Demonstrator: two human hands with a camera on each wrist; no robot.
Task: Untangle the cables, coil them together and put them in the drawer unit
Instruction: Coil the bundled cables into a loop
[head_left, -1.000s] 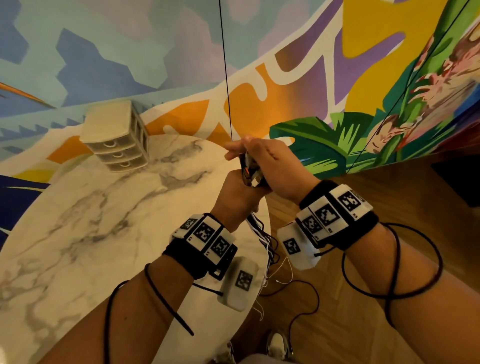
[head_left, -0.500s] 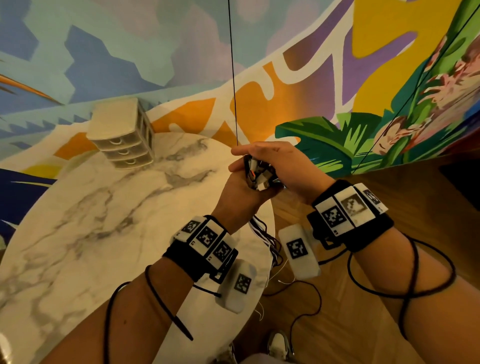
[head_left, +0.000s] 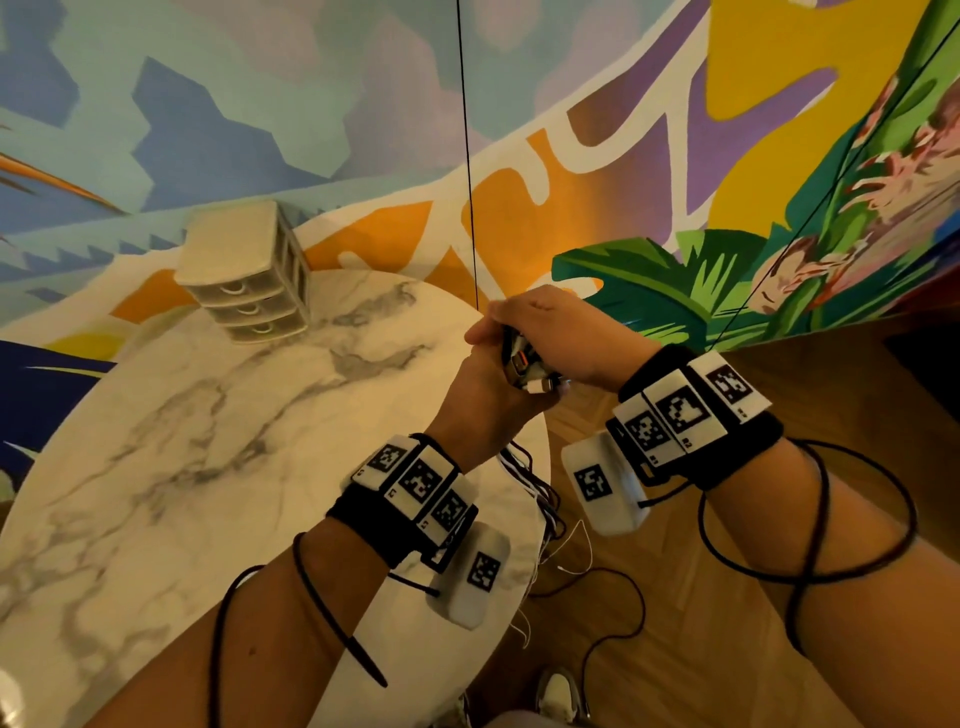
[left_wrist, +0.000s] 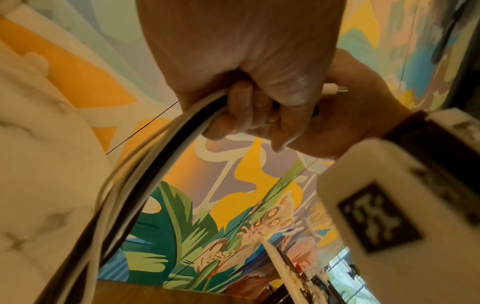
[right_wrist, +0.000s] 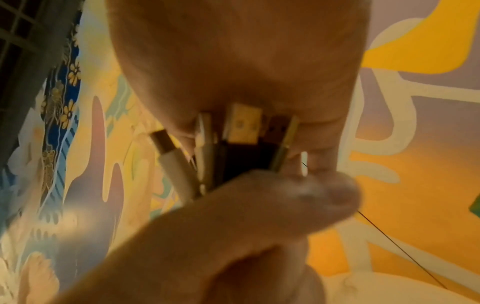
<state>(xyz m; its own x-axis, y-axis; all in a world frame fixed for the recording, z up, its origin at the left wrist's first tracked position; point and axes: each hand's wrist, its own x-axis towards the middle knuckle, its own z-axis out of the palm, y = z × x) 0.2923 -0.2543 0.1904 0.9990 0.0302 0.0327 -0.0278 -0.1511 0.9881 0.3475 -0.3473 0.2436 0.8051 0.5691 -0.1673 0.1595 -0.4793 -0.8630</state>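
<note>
The drawer unit (head_left: 244, 280) stands at the far left of the marble worktop (head_left: 156, 467). At its right edge the left hand (head_left: 483, 395), its grip fisted round the cables (left_wrist: 145, 164), bunches them. They look light, limp and slippery, so hold near the plugs (right_wrist: 241, 127). The right hand (head_left: 561, 332) pinches those plug ends.

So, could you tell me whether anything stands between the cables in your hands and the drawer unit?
Nothing visible does. The cables, held by the left hand and right hand, are separated from the drawer unit only by bare marble table. All three drawers look closed, though.
</note>
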